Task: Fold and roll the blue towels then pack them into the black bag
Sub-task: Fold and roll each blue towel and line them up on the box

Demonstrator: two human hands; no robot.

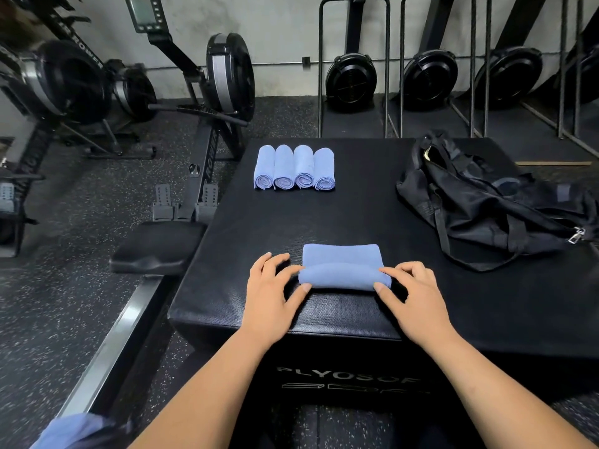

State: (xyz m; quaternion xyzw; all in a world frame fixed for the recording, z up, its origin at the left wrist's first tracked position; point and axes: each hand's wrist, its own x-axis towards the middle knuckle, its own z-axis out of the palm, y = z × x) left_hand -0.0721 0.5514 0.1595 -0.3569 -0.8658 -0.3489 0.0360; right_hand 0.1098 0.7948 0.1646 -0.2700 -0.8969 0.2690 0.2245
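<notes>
Rolling step: left hand (270,286) & right hand (413,294) each pinch an end of the half-rolled blue towel (343,268), near edge of the black box (291,222). Four finished rolls (294,168) lie far left, black bag (486,205) right. Next, prob.: roll evenly toward the towel's far edge, tight.

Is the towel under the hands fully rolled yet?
Partly rolled. The towel has a roll at its near edge and a flat folded strip beyond it; left hand and right hand hold the roll's ends.
</notes>
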